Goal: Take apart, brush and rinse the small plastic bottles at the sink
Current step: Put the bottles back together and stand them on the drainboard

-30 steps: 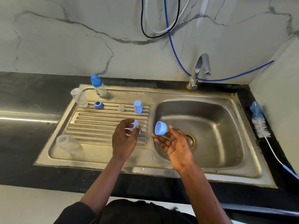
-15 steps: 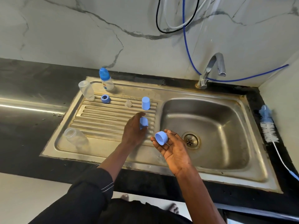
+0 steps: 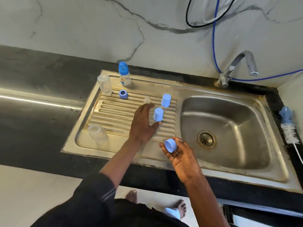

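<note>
Plainly the right hand (image 3: 182,154), low in the centre of the frame, keeps a pinching grip on a loose cap (image 3: 170,145). Its fingertips curl round the blue wall and the mouth is turned up, probably so it is ready for brushing or rinsing at the basin (image 3: 229,128) just to its right.

Up and left, the left hand (image 3: 144,122) lies with fingers spread and slack about a standing cap (image 3: 158,114), which sits mouth-down on the ribbed drainboard (image 3: 114,115). Whether the thumb touches it I cannot tell, but the grip looks let go. Mouth-down suits draining, and this cap stands just below a second cap (image 3: 166,100), near a clear teat (image 3: 147,100) and a blue ring (image 3: 123,94), so the parts are sorted together.

A capped bottle (image 3: 124,76) at upper centre is not yet taken apart. The brush (image 3: 288,126) lies on the dark surface (image 3: 41,79) at the right edge.

Half a second earlier the left fingers were curled round that cap; now it stands on the ribs. The right hand's hold is unchanged.
</note>
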